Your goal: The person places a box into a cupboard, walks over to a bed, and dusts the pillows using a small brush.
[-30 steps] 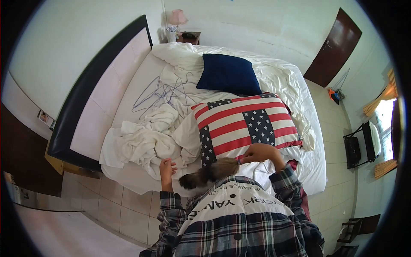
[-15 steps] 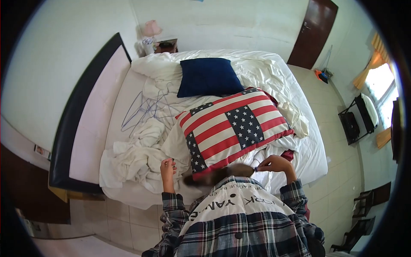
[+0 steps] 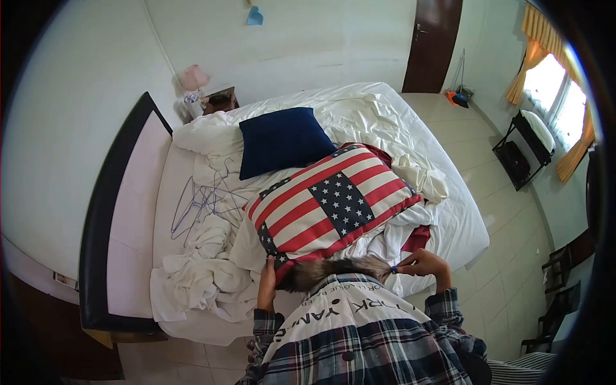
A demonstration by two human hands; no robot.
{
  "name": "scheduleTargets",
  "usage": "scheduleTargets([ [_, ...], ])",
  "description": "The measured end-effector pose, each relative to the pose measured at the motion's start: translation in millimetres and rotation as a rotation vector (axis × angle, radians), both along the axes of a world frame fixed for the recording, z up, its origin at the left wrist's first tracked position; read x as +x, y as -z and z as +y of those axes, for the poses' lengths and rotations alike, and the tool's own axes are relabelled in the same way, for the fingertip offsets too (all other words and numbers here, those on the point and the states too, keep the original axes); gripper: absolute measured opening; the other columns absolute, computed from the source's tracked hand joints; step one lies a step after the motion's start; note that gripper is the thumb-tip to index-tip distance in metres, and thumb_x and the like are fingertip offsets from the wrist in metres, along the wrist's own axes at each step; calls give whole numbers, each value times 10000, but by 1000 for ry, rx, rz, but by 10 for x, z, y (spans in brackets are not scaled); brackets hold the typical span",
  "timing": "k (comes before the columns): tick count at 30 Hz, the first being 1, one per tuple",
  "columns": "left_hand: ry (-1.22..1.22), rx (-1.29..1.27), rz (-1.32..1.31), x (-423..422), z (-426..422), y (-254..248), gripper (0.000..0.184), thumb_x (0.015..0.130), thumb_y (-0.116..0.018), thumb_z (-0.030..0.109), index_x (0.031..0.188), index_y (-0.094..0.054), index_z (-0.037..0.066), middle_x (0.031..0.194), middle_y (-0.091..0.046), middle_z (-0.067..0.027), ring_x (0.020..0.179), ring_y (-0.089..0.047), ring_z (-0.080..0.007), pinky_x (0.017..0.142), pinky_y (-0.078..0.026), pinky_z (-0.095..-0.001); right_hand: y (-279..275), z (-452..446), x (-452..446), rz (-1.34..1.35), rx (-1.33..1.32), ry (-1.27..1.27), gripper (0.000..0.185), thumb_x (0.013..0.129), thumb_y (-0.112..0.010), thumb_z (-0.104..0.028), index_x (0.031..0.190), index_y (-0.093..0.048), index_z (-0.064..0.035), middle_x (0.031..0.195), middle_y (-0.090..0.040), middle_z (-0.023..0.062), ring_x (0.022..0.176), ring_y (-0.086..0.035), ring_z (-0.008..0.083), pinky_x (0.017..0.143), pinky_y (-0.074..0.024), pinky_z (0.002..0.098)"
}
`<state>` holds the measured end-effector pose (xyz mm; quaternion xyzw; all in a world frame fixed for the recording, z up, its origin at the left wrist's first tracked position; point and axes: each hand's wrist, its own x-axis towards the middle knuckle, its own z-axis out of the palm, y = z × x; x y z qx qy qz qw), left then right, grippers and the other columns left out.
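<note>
A pillow [image 3: 343, 204] with a stars-and-stripes pattern lies tilted on the bed in front of me. My left hand [image 3: 268, 282] is at its near left corner, with the fingers closed on the edge. In my right hand [image 3: 423, 264] is the thin blue handle end of a brown feather duster [image 3: 343, 268]. The duster lies sideways along the pillow's near edge, its feathery part pointing left. My shirt front hides part of its lower side. Behind the patterned pillow rests a dark blue pillow [image 3: 282, 141].
Blue wire hangers [image 3: 206, 200] lie to the left on the bed, above crumpled white cloth [image 3: 208, 273]. A dark padded headboard [image 3: 96, 244] bounds the left side. Rumpled white sheets [image 3: 443, 176] and dark red cloth [image 3: 417, 239] are at right. A black rack [image 3: 523, 151] stands by the window.
My left hand has come down from the air onto the pillow's corner. The duster, blurred before, now shows sharper against the near edge. The whole view has shifted slightly.
</note>
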<state>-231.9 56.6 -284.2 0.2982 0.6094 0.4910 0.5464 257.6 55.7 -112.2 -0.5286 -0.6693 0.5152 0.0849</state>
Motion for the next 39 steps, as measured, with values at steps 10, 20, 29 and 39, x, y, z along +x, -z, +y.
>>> scheduleTargets([
  [10,-3,42,404,-335,289,-673,604,1004,-474,479,965,-651,-97,828,-670,-135,781,-564,-211,784,-444,-343,-369,176,58,145,151,144,282,830,-793,-219,1029,-750,-24,694,-662,-3,593,-547,47,528,-420,232],
  [20,-48,-78,779,-157,189,-361,450,980,-502,339,1180,-605,-51,1142,-638,-235,1090,-595,-368,961,-438,-424,-51,288,-247,547,105,442,407,985,-579,-325,704,-594,-30,558,-495,-23,446,-426,54,405,-296,231],
  [29,-9,83,823,193,380,-210,627,926,-581,319,1477,-326,161,1338,-450,-320,1293,-398,-473,1069,-360,-504,1028,347,-784,208,355,413,289,910,-702,-329,991,-772,-60,667,-653,-13,567,-531,53,522,-434,266],
  [39,-97,-313,463,377,41,-187,1120,815,-459,800,1495,-142,-32,1406,-366,-388,1311,-400,-517,1077,-342,-510,1098,441,246,465,304,1371,374,958,-621,-402,774,-517,-93,508,-440,-22,336,-409,92,297,-299,267],
])
